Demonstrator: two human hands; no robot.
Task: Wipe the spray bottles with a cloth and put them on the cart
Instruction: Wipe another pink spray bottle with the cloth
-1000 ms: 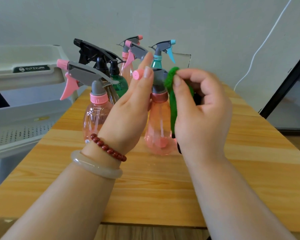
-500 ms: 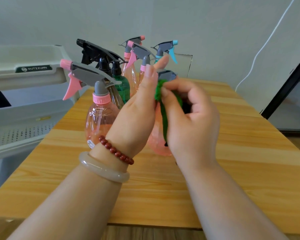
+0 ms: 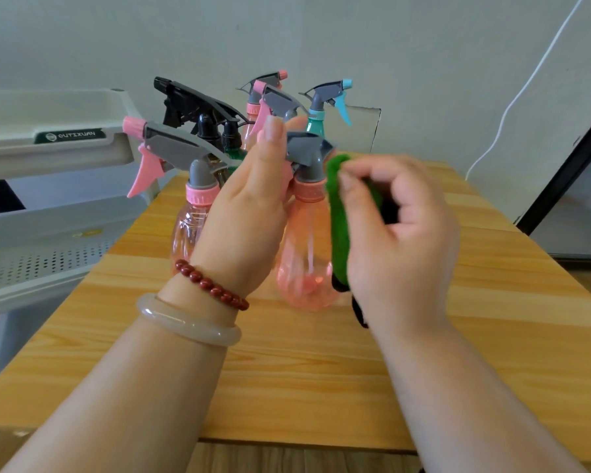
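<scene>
A pink see-through spray bottle (image 3: pixel 304 261) with a grey head stands on the wooden table (image 3: pixel 321 370) in front of me. My left hand (image 3: pixel 246 206) holds its spray head from the left, fingers reaching up over the trigger side. My right hand (image 3: pixel 396 230) pinches a green cloth (image 3: pixel 338 220) and presses it against the bottle's right side. A second pink bottle (image 3: pixel 188 213) with a pink trigger stands just left of it. Behind are a black-headed bottle (image 3: pixel 198 107), a green bottle (image 3: pixel 234 148), two more pink ones (image 3: pixel 270 93) and a teal bottle (image 3: pixel 321 110).
A grey plastic cart (image 3: pixel 48 199) with a perforated shelf stands at the table's left edge. A white cable (image 3: pixel 512 100) runs down the wall at the right, beside a dark door frame (image 3: pixel 567 165). A sheet of clear material leans on the wall behind the bottles.
My right hand with the cloth slid down onto the bottle's neck, then moved back out to its right side. The left hand kept its hold on the spray head.
</scene>
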